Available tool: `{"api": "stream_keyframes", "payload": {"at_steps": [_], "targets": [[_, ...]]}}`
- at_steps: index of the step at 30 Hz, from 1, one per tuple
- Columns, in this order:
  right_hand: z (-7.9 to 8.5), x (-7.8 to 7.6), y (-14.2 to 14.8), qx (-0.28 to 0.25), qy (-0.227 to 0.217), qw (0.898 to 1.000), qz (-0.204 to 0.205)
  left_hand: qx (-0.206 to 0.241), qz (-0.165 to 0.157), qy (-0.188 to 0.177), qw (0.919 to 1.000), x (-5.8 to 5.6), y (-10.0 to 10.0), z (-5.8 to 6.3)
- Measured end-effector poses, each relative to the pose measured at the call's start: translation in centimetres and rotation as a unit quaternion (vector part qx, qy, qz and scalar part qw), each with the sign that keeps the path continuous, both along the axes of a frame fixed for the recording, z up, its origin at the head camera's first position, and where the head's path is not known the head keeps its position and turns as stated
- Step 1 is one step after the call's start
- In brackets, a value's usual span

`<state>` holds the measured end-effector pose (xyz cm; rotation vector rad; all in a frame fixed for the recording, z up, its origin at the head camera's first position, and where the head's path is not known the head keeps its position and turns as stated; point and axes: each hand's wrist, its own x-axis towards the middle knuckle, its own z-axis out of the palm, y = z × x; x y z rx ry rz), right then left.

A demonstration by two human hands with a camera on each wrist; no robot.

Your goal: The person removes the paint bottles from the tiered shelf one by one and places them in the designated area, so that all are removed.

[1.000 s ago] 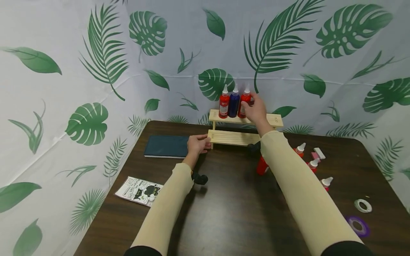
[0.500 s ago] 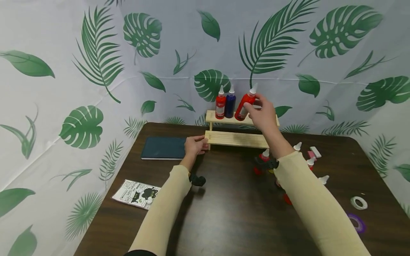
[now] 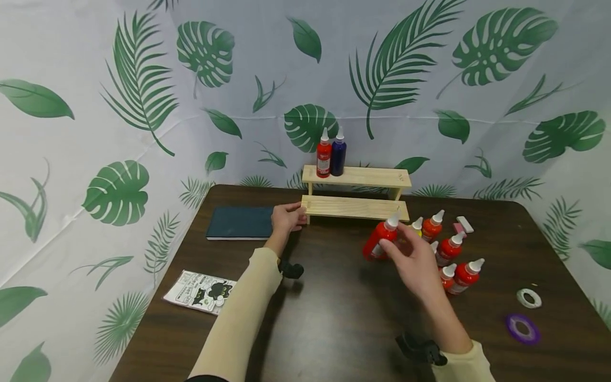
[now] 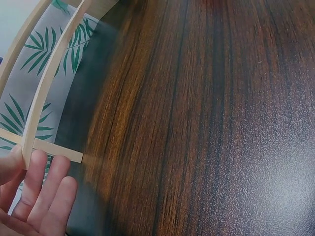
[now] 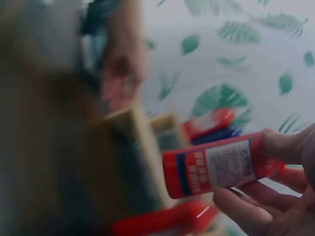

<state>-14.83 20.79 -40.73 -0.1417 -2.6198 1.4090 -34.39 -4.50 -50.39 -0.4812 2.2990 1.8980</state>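
Observation:
My right hand (image 3: 416, 262) grips a red squeeze bottle (image 3: 381, 239) with a white nozzle, tilted, in front of the right end of a two-tier wooden rack (image 3: 358, 207). The right wrist view shows the held bottle's white label (image 5: 229, 164) and thumb and fingers around its upper part. My left hand (image 3: 285, 218) pinches the left end of the rack's lower board, thumb on one side and fingers (image 4: 59, 172) on the other in the left wrist view. On the upper tier, at its left, stand a red bottle (image 3: 323, 159) and a dark blue bottle (image 3: 338, 158), side by side.
Several red bottles (image 3: 450, 249) and a yellow one (image 3: 417, 225) stand right of the rack. Erasers (image 3: 464, 224), white tape (image 3: 529, 298) and purple tape (image 3: 522, 329) lie farther right. A dark book (image 3: 241, 223) and a cat-printed packet (image 3: 200, 291) lie left.
My right hand has lifted the third bottle, a red one, off the upper tier and brought it down and toward me. My left hand keeps its hold on the rack.

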Motion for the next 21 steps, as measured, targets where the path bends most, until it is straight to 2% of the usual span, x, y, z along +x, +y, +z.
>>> {"api": "stream_keyframes", "payload": {"at_steps": [4,8,12,21], "targets": [[-3.7,1.9,0.9,0.032,0.006,0.997,-0.065,-0.002,-0.002,-0.001,1.0000,0.0,-0.1,0.2],[-5.7,2.6,1.2,0.034,0.007,0.993,-0.109,0.000,-0.003,0.011,0.9999,0.1,-0.2,0.4],[-6.5,2.4,1.1,0.034,-0.005,0.992,-0.123,0.003,-0.001,0.013,0.9999,0.2,-0.2,0.4],[-7.4,1.5,0.7,0.065,-0.006,0.989,-0.134,0.009,0.001,0.008,0.9999,0.3,0.0,0.3]]}}
